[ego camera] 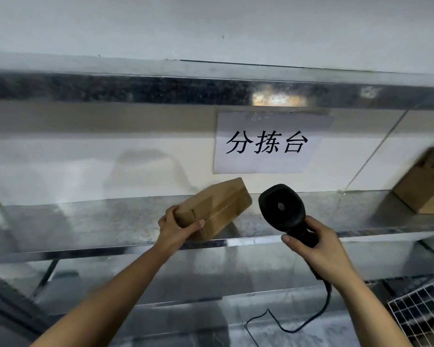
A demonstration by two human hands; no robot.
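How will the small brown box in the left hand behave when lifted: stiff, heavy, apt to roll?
The box is probably stiff: its edges look straight. It seems light, since the left hand holds it by one end. Flat faces make rolling unlikely.

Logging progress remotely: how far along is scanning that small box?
Done: the left hand grips the cardboard box, tilted over the metal shelf; the right hand holds the black scanner. In hand: the scanner head sits close beside the box. Left: the scan itself, which nothing here confirms, then setting the box down.
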